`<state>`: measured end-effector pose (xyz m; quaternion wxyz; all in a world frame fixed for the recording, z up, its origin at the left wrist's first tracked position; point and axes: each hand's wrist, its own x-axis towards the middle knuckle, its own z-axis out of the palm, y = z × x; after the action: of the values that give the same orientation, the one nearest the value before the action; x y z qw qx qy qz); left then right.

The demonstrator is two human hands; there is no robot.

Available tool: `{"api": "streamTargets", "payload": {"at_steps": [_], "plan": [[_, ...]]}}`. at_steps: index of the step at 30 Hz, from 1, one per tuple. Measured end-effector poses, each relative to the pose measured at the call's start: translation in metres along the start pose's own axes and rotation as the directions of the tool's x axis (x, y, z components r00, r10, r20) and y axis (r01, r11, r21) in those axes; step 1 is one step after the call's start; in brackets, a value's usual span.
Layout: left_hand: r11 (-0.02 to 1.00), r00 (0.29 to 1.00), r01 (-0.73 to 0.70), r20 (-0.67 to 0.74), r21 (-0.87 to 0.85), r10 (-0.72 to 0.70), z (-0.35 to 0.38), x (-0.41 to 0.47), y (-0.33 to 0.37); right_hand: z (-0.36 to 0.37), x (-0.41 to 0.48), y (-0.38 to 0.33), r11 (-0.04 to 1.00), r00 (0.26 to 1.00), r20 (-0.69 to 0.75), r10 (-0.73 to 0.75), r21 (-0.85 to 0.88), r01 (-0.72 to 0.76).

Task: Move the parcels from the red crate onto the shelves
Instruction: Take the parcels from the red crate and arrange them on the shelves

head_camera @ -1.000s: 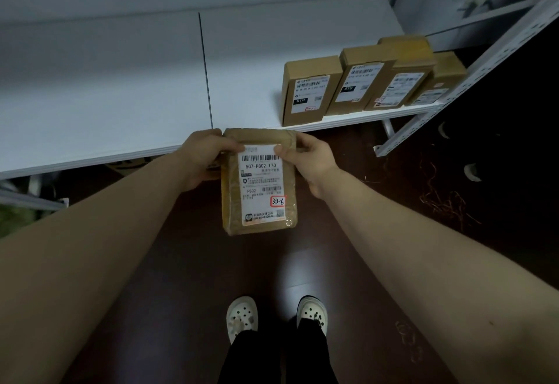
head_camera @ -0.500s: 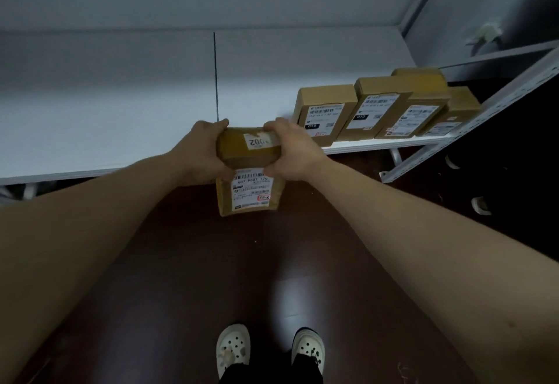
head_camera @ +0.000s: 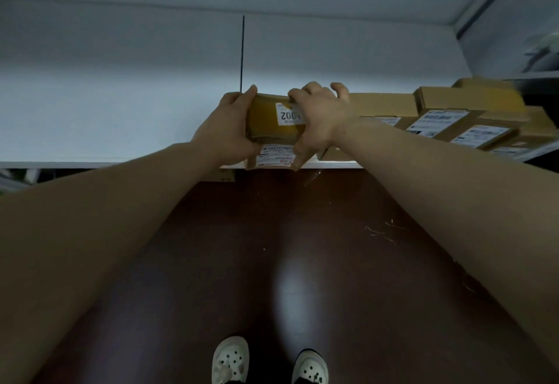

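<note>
Brown parcel is gripped from both sides at the near edge of the white shelf: left hand is wrapped round its left end, right hand is curled over its right end and top. Whether it is already resting on the shelf can't be told, since its labelled front face is seen overlapping the near edge. A row of boxed parcels is lined up on the same shelf just to its right.

A small white sticker on the top of the brown parcel reads "002". The shipping label on its near face and the labels on the cardboard boxes to the right are too blurred to read.
</note>
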<state>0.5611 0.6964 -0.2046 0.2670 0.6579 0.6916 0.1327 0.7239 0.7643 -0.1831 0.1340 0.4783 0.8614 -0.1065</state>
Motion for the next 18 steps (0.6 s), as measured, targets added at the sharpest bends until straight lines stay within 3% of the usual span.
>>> {"api": "streamTargets", "payload": {"at_steps": [5, 18], "plan": [[1.000, 1.000, -0.003, -0.005, -0.013, 0.003, 0.013, 0.021, 0.000, 0.009, 0.016, 0.011, 0.999, 0.999, 0.003, 0.045, -0.001, -0.045], [1.000, 1.000, -0.010, 0.008, 0.024, 0.010, 0.041, 0.041, -0.001, 0.020, 0.036, 0.028, 0.978, 1.000, -0.022, -0.007, -0.206, 0.002]]}}
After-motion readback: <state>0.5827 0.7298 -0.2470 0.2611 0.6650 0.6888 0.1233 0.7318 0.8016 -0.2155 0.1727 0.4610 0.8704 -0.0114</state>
